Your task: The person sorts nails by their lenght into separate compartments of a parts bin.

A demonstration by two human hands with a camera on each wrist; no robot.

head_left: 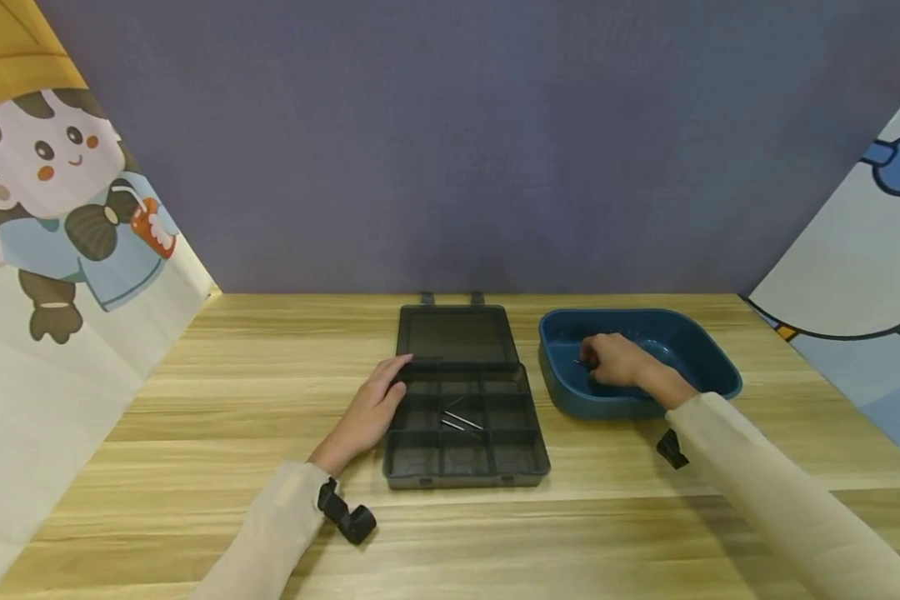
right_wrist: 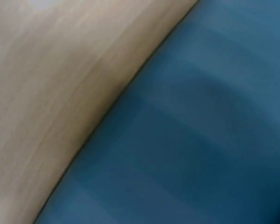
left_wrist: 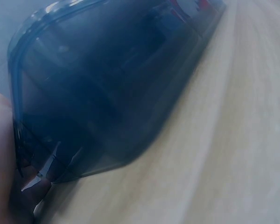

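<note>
A dark translucent compartment box point(head_left: 465, 481) lies on the table with its lid point(head_left: 457, 333) folded back. Several thin silvery metal rods point(head_left: 462, 419) lie in its middle compartment. My left hand point(head_left: 367, 412) rests along the box's left side, fingers extended and touching the edge. The left wrist view shows the box's side wall point(left_wrist: 98, 93) up close, with part of that hand at the left. Inside the blue basin point(head_left: 600, 406), my right hand point(head_left: 621, 362) has curled fingers pinching a thin metal rod point(head_left: 579, 362), whose tip pokes out leftward. The fingers hide most of it.
The wood-grain table point(head_left: 270, 375) ends at a grey-purple panel point(head_left: 457, 150) at the back. Printed cartoon panels stand at left and right. The basin sits just right of the box, with a narrow gap between them. The right wrist view shows only the basin's outer wall point(right_wrist: 168, 140) and tabletop.
</note>
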